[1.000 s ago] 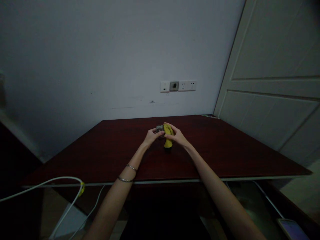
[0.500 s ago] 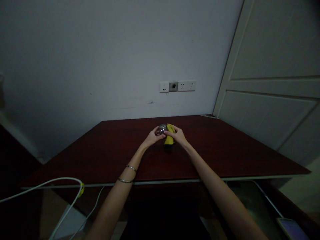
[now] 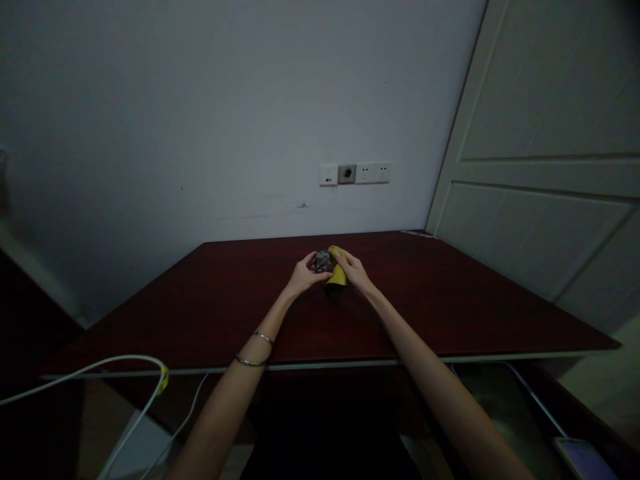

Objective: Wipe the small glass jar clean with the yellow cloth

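Observation:
Over the middle of the dark red tabletop (image 3: pixel 240 307), my left hand (image 3: pixel 303 275) is closed round a small rounded, shiny, see-through object (image 3: pixel 323 261) that looks like glass or clear plastic; its exact kind does not show. My right hand (image 3: pixel 354 270) grips a yellow cloth (image 3: pixel 338 275) with a dark lower edge. The cloth lies against the right side of the shiny object, and its lower end hangs down toward the tabletop. Fingers cover parts of both things.
Wall sockets (image 3: pixel 373 173) sit above the table's back edge. A white cable (image 3: pixel 135 358) with a yellow tie loops at the front left. To the right stands a pale panelled door (image 3: pixel 540 200). A phone (image 3: pixel 585 459) lies low at the front right, below table height.
My right hand and the yellow cloth have shifted slightly left over the shiny object. The right thumb has moved up off its front onto the cloth. My left hand keeps its hold.

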`<state>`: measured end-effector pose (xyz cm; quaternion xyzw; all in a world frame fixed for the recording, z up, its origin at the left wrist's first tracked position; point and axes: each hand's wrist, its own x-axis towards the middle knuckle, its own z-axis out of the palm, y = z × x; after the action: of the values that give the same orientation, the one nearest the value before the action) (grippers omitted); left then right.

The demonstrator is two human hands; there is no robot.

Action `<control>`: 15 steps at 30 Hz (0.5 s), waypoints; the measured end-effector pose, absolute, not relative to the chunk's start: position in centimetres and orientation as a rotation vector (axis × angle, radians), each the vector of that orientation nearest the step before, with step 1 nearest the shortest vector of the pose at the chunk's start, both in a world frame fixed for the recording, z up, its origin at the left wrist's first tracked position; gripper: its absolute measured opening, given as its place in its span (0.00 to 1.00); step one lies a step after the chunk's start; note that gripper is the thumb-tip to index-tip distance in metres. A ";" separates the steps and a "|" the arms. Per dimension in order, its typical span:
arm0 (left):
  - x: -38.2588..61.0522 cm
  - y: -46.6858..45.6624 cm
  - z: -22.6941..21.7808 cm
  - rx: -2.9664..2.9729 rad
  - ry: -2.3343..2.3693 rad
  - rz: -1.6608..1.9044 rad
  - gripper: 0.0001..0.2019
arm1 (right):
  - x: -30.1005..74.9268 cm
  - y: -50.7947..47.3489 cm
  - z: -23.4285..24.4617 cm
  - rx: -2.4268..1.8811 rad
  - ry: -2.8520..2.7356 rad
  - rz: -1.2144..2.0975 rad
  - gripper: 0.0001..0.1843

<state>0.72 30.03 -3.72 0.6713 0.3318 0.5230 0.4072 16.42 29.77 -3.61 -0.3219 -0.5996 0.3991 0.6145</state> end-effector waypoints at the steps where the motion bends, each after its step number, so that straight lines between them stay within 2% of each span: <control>1: 0.7 30.1 -3.9 1.718 0.832 1.308 0.36 | 16.3 29.9 -3.5 -0.735 -1.379 0.880 0.28; 10: 0.6 29.9 -3.9 1.881 0.848 1.299 0.34 | 15.8 26.6 -2.0 -0.592 -1.697 0.500 0.17; 15: 0.8 29.6 -3.9 1.861 0.804 1.333 0.35 | 16.1 27.1 -1.6 -0.628 -1.645 0.531 0.17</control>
<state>0.80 29.62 -3.93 0.7184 0.3106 0.5147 0.3500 16.13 27.14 -1.55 -0.2714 -0.7115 0.2298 0.6061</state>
